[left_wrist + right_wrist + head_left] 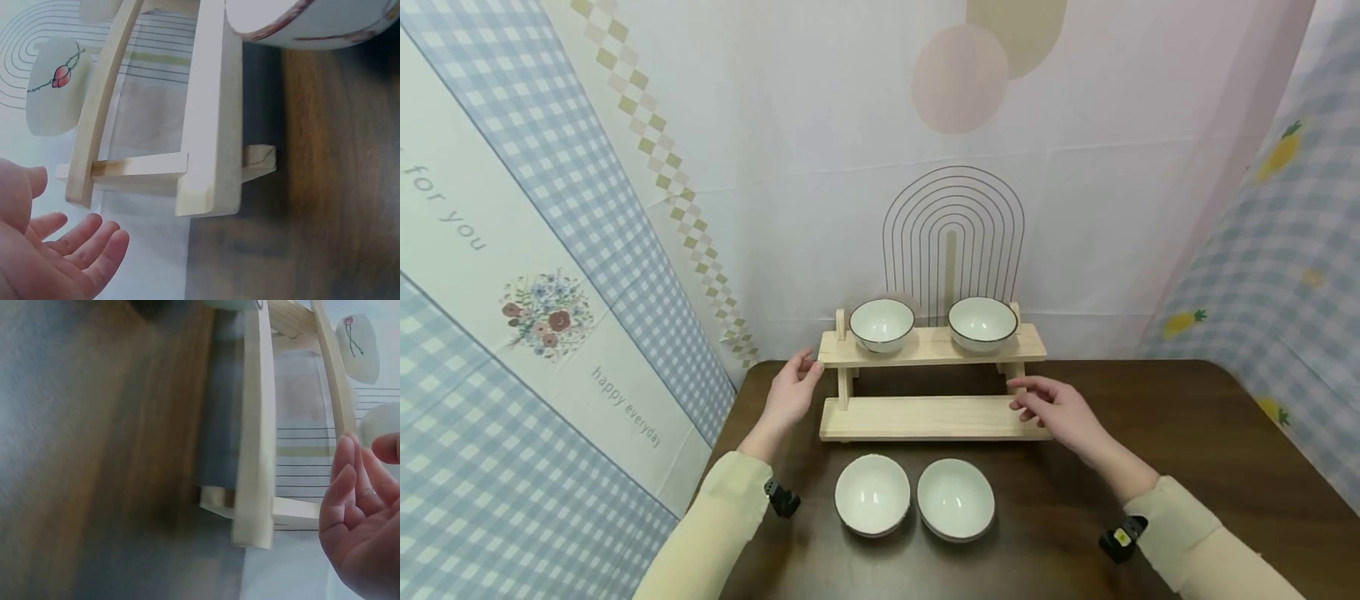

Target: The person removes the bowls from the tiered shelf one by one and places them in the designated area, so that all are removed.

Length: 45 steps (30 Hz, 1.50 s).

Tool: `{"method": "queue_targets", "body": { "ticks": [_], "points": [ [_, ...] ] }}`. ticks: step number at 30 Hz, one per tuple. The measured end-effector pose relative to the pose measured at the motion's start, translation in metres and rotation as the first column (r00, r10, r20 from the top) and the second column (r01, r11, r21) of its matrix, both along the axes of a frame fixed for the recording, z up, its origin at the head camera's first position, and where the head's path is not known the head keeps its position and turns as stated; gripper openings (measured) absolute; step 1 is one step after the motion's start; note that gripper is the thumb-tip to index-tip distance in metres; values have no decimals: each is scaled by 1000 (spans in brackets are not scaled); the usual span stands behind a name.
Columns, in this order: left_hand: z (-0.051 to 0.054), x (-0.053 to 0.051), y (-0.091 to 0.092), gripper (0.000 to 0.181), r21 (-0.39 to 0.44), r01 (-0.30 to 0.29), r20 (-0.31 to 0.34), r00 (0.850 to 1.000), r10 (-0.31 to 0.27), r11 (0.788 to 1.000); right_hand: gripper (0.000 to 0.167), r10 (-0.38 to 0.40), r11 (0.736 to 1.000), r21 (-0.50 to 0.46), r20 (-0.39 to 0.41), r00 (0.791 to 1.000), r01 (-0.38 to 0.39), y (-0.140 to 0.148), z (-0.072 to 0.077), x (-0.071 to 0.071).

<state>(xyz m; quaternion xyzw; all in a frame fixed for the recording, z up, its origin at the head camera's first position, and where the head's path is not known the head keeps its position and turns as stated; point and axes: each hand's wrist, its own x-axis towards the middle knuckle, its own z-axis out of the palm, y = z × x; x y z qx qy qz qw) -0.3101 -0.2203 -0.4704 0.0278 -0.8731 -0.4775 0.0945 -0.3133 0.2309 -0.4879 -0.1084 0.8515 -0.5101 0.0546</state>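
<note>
A two-tier wooden rack point(932, 418) stands near the back of the table. On its upper shelf sit two white bowls with dark rims, a left one point(882, 327) and a right one point(982, 325). Beside the left end of the upper shelf is my left hand point(792, 388), its fingers loosely bent and holding nothing. My right hand point(1060, 408) hovers by the rack's right side, fingers relaxed with nothing in them. In front of the rack, two more white bowls stand side by side, one at left point(872, 495) and one at right point(956, 500). The left wrist view shows a red flower on one shelf bowl point(57, 87).
The dark brown wooden table point(1157, 417) extends to both sides of the rack. Behind it hangs a pale printed cloth point(805, 208). Blue checked cloths hang at the left point(542, 75) and right point(1262, 275).
</note>
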Motion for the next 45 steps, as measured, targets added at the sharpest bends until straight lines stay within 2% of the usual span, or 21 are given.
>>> {"method": "queue_targets", "body": {
  "ticks": [3, 10, 15, 20, 25, 32, 38, 41, 45],
  "points": [
    [8, -5, 0, 58, -32, 11, 19, 1000, -10, 999, 38, -16, 1000, 19, -31, 999, 17, 3, 10, -7],
    [23, -21, 0, 60, -131, 78, 84, 994, -68, 988, 40, -80, 994, 64, -145, 986, 90, 6, 37, -30],
    [31, -28, 2, 61, -179, 105, 131, 988, -82, 978, 44, -82, 986, 124, -196, 977, 108, 8, 55, -49],
    [36, -36, 4, 60, -225, 132, 175, 980, -93, 965, 53, -48, 980, 181, -164, 985, 78, 12, 66, -65],
    [36, -45, 4, 58, -266, 138, 191, 978, -88, 954, 59, -36, 984, 172, -117, 992, 56, 11, 68, -77],
    [37, -52, 6, 57, -227, 65, 182, 983, -24, 972, 60, -39, 996, 83, -72, 997, 45, 4, 64, -87],
    [37, -52, 10, 54, -67, -11, 192, 981, 23, 998, 61, -46, 999, 14, -54, 997, 47, -4, 62, -93],
    [36, -52, 12, 53, -13, -40, 196, 980, 42, 999, 61, -43, 999, -3, -48, 998, 43, -7, 60, -95],
    [35, -54, 15, 53, -2, -59, 207, 977, 58, 998, 63, -48, 999, -16, -43, 998, 48, -8, 60, -96]
  ]
}}
